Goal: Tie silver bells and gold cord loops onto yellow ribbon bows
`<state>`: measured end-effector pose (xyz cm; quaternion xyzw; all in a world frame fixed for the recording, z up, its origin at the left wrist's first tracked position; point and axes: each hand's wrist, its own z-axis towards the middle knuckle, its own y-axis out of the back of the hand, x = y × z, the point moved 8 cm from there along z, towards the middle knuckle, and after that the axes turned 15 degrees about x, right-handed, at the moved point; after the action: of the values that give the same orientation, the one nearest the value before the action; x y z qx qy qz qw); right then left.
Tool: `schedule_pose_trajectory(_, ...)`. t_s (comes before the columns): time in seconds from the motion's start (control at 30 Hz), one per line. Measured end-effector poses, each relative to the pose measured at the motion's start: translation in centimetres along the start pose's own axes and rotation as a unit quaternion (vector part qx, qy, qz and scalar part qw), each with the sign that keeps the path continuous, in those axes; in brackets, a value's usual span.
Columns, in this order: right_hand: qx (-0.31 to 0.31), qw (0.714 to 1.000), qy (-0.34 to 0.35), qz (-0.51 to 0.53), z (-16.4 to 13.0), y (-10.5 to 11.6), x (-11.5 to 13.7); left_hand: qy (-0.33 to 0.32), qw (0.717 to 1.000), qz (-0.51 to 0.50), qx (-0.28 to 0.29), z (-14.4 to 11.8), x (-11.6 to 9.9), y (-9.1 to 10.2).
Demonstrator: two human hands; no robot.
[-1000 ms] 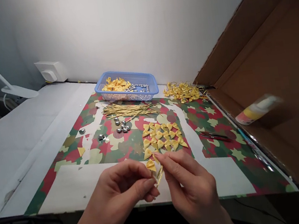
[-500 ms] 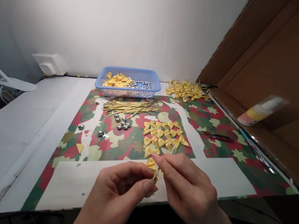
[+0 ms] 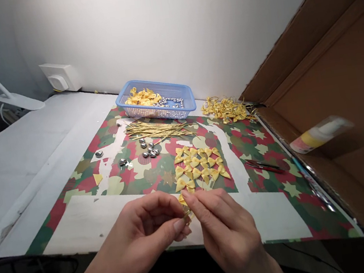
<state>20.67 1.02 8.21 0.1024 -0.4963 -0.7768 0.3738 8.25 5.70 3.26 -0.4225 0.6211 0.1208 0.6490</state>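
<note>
- Two bare hands meet low over the near edge of the desk (image 3: 31, 136), their fingertips nearly touching.
- The left hand (image 3: 146, 230) has its thumb and forefinger pinched together on a thin gold strand (image 3: 187, 214); its other fingers curl behind.
- The right hand (image 3: 227, 225) is narrow too, its fingertips closed at the right side of a yellow bow (image 3: 181, 199) and partly covering it; whether they also grip the strand, I cannot tell.
- That bow sits between the hands, just on the near side of several rows of yellow bows (image 3: 204, 174) laid out on a patterned sheet (image 3: 81, 172).
- Beyond those rows lies a bundle of gold strands (image 3: 153, 129), with a cluster of shiny silver pieces (image 3: 152, 152) just on its near side.
- Behind the bundle stands a blue basket (image 3: 175, 114) holding more yellow bows at its left and small silver pieces at its right.
- To the basket's right is a tangled yellow heap (image 3: 226, 109).
- A dark red tool (image 3: 264, 166) lies right of the rows, and a bottle (image 3: 308, 138) leans farther right, near a cardboard panel (image 3: 337, 58).
</note>
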Motion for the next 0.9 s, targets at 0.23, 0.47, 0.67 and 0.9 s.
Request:
schedule_pose_trajectory(0.23,-0.009,0.998,0.006,0.057,0.0,0.4,-0.2,0.024,0.999,-0.026,0.034,0.2,0.7,0.2)
schedule_pose_trajectory(0.47,-0.023,0.977,0.036,0.21,0.4,1.4,-1.6,0.078,0.988,-0.131,0.036,-0.2,1.7,-0.1)
schedule_pose_trajectory(0.67,-0.014,0.983,0.06,0.172,0.4,1.3,-1.5,0.093,0.983,-0.146,0.062,0.0,1.6,-0.4)
schedule_pose_trajectory(0.9,0.007,0.986,0.019,0.167,0.9,1.5,-1.4,0.068,0.994,-0.061,0.06,-0.4,1.2,-0.3)
